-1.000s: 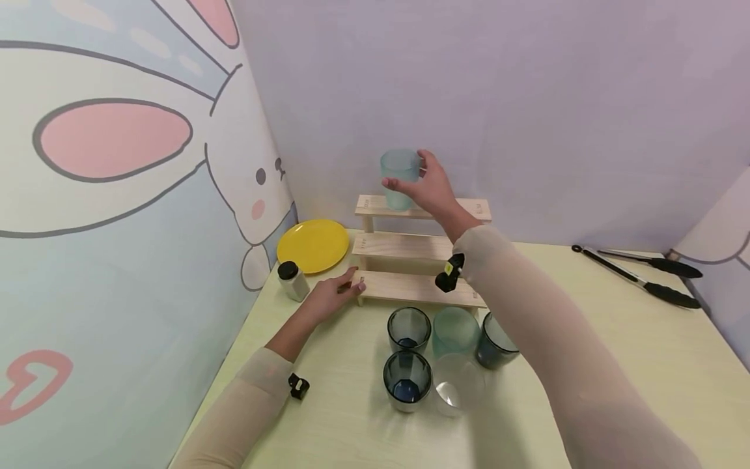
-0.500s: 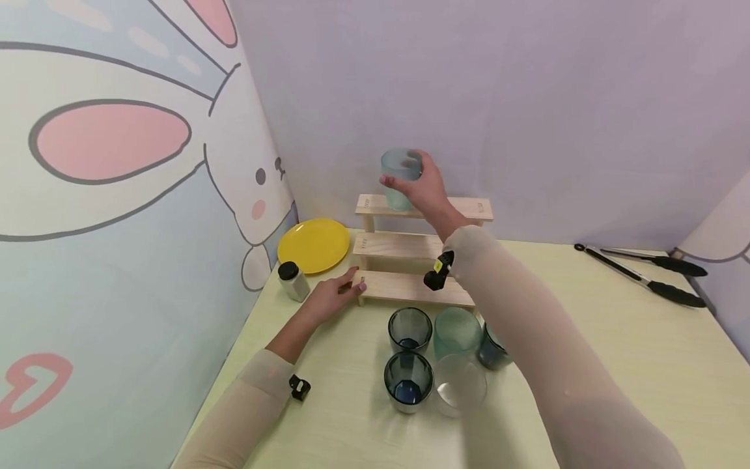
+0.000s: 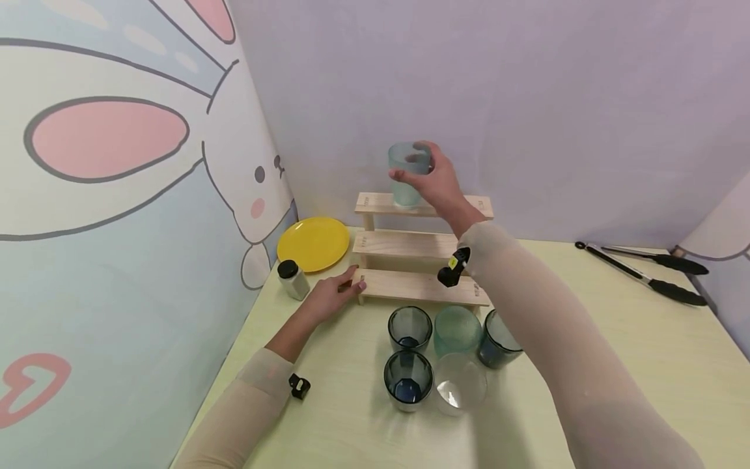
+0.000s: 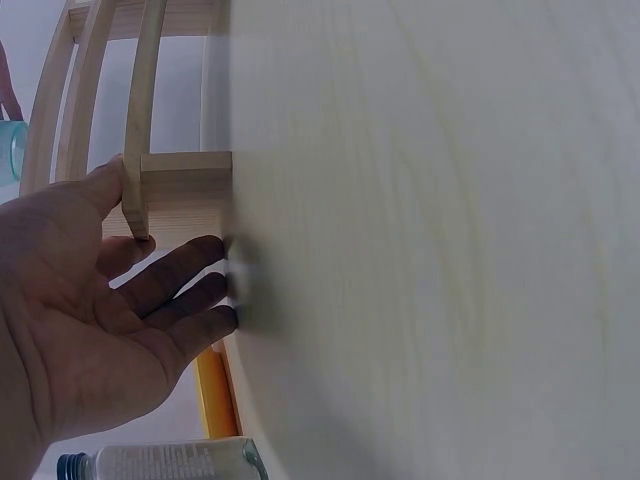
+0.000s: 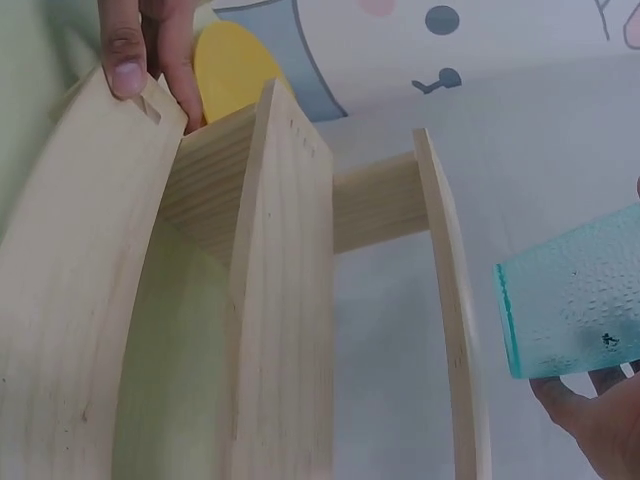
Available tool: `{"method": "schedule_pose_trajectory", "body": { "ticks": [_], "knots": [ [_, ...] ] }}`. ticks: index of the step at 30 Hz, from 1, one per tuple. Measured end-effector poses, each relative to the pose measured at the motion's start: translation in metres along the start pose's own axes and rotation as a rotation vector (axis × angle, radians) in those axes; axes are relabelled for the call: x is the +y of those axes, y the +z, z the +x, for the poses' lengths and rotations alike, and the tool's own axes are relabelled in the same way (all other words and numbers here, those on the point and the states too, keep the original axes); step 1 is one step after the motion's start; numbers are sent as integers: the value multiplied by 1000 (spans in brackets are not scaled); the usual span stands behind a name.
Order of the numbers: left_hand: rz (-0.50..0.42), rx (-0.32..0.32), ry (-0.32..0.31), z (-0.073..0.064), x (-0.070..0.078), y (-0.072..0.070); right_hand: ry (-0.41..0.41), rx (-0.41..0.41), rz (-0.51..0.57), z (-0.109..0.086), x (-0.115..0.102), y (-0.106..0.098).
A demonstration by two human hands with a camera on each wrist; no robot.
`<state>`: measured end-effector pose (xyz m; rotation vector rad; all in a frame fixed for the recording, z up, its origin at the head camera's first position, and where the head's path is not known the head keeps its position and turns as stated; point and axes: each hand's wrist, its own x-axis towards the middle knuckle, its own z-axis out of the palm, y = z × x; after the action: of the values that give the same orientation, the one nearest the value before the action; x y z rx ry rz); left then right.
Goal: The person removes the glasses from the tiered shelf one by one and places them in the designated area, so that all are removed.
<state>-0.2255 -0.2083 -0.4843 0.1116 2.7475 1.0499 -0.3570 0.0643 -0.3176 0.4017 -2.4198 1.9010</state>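
My right hand [image 3: 439,185] grips a frosted aqua glass tumbler [image 3: 404,193] by its side, thumb to the left. In the right wrist view the tumbler [image 5: 575,290] is just above the top board, with a small gap under its base. Below it stands a three-tier wooden shelf rack [image 3: 404,243]. Thumb and forefinger of my left hand [image 3: 328,298] pinch the left end of the rack's lowest board; in the left wrist view the other fingers [image 4: 185,300] spread beside the rack's leg [image 4: 185,175].
In front of the rack are dark tumblers [image 3: 408,384], another aqua tumbler [image 3: 457,332] and a clear tumbler [image 3: 459,387]. A yellow plate [image 3: 314,244] and a black-capped jar [image 3: 294,281] are at left. Black-handled tongs [image 3: 674,292] lie at far right.
My right hand and the aqua tumbler have shifted slightly right and up above the top board. The left hand keeps its place on the rack.
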Motion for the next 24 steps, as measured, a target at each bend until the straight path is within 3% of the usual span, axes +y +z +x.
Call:
{"method": "schedule_pose_trajectory", "body": {
  "ticks": [16,24],
  "knots": [
    [-7,-8,-4,0,0,-2,29,3,57,-8,-3,-51],
    [7,-12,-1,2,-1,0,93,-59,126,-15,1,-84]
  ]
}}
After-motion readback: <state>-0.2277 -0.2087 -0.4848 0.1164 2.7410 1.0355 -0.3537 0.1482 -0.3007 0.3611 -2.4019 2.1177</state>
